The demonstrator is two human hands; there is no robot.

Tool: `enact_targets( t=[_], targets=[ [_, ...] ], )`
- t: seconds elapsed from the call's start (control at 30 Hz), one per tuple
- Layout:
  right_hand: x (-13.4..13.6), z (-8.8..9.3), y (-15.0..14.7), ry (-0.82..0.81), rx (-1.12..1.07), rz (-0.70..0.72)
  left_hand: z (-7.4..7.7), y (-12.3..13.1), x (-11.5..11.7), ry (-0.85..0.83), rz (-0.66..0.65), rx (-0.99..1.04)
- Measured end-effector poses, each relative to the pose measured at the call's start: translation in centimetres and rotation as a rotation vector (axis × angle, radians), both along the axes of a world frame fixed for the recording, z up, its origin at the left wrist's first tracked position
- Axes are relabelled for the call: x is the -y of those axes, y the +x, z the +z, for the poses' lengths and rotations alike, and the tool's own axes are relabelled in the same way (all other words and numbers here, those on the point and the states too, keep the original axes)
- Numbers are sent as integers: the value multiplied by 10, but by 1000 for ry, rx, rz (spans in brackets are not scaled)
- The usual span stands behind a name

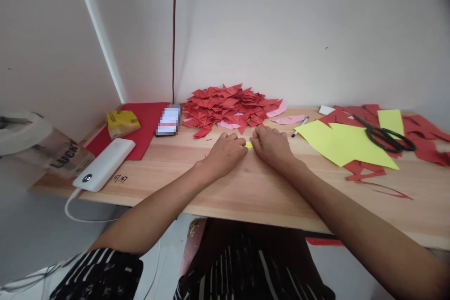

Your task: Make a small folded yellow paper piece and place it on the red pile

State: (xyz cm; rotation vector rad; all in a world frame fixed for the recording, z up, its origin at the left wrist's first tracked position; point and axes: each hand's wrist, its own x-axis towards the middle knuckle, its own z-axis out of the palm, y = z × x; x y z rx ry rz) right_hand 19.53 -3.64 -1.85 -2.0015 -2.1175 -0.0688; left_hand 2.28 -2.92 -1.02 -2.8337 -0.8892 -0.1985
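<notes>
The wooden table point(246, 187) is filling the middle of the frame, and its right end is running out of the picture. Its near edge is sitting just above the person's lap. A pile of red folded papers point(230, 105) is lying at the back, against the wall, and it is hiding the table under it. A big yellow sheet point(342, 143) is lying to the right, with black scissors point(386, 137) resting partly on it. At the left, a white power bank point(104, 164) is hanging a little over the near edge.

In the center, the left hand point(225, 152) and the right hand point(272, 146) are meeting, knuckles up and fingers curled down. They are covering nearly all of a small yellow paper point(249, 145) — only a tiny bit is peeking out between the fingertips. That bit is running left to right, but the paper's full shape and long side are hidden. Both hands are touching it; whether they are pinching it or just pressing it flat is too hard to tell.

Bare wood is lying open in front of the hands, toward the near edge — the pile is sitting close behind them.
</notes>
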Motion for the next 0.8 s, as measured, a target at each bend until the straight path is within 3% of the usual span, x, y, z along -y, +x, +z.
enact_targets(
  t=[0.8],
  targets=[
    [2,-1,7,2,13,-5,4,-3,1,-58,31,27]
  ],
)
